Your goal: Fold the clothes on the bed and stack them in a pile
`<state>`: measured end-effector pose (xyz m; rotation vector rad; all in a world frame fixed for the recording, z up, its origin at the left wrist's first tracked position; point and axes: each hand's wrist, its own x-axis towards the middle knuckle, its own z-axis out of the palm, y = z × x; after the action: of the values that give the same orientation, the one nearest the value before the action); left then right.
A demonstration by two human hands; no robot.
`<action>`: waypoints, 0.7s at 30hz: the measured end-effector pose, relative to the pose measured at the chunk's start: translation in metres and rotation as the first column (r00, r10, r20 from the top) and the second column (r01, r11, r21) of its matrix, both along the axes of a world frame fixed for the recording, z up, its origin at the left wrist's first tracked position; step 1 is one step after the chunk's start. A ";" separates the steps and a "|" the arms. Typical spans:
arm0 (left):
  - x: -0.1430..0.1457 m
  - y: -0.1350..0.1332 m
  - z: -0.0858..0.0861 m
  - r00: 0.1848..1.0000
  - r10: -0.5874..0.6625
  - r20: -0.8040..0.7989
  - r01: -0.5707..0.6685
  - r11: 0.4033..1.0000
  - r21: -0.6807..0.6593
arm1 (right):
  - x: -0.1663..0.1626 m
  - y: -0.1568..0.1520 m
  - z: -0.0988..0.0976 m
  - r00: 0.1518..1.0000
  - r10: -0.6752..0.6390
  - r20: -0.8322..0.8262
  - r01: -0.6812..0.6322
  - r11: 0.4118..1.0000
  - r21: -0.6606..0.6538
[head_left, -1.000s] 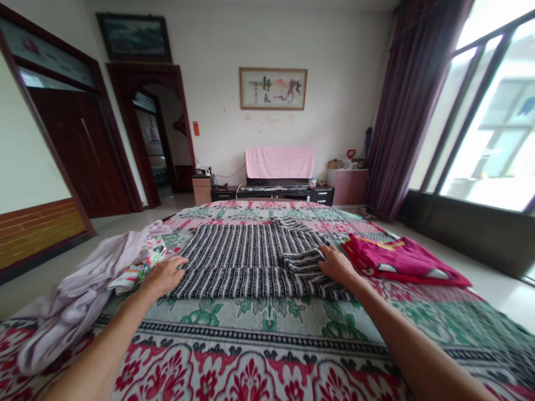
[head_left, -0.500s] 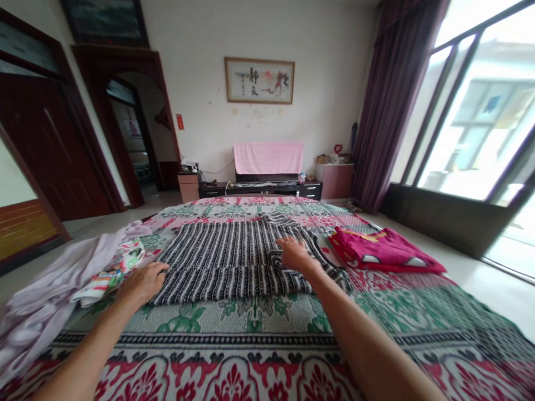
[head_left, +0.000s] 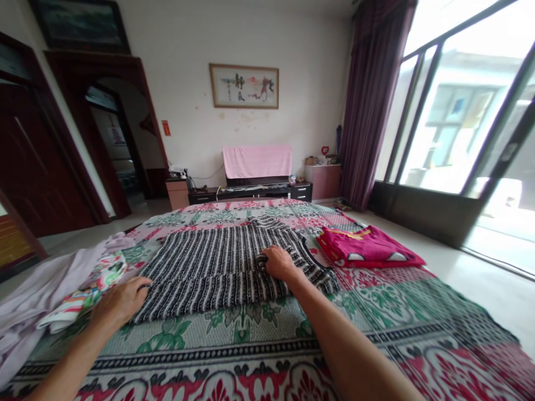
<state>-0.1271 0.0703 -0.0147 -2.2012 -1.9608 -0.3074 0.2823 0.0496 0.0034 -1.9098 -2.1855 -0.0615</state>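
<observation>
A black-and-white striped garment (head_left: 213, 264) lies spread flat on the patterned bedspread (head_left: 259, 345). My left hand (head_left: 119, 301) rests on its near left corner with the fingers curled onto the cloth edge. On the garment's right part lies my right hand (head_left: 279, 263), palm down, fingers pressing a folded-over sleeve. Both forearms reach in from the bottom of the view.
A folded magenta garment (head_left: 368, 250) lies to the right on the bed. A pale lilac cloth (head_left: 45, 284) and a colourful printed cloth (head_left: 90, 287) are heaped at the left. Beyond the bed stand a low TV cabinet (head_left: 251, 192), dark doors and a large window.
My right hand has slid leftward across the striped garment, from its right edge toward the middle. The left hand stays on the left corner. The view has turned to the right.
</observation>
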 end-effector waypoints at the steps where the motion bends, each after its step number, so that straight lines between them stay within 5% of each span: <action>1: 0.000 0.000 0.000 1.000 0.008 0.001 -0.008 1.000 0.004 | 0.000 0.000 0.000 1.000 -0.001 -0.001 0.001 1.000 -0.001; 11: -0.002 0.001 -0.002 0.999 0.051 0.000 -0.051 0.998 -0.027 | 0.001 0.003 0.001 0.986 -0.095 -0.136 0.120 0.975 0.188; 21: 0.002 -0.002 0.001 0.995 0.096 -0.006 -0.096 0.992 -0.087 | 0.000 0.006 -0.001 0.988 0.036 -0.150 0.009 0.957 0.289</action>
<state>-0.1249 0.0687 -0.0132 -2.1481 -2.1094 -0.2099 0.2823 0.0555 0.0028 -1.6792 -1.9654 -0.2115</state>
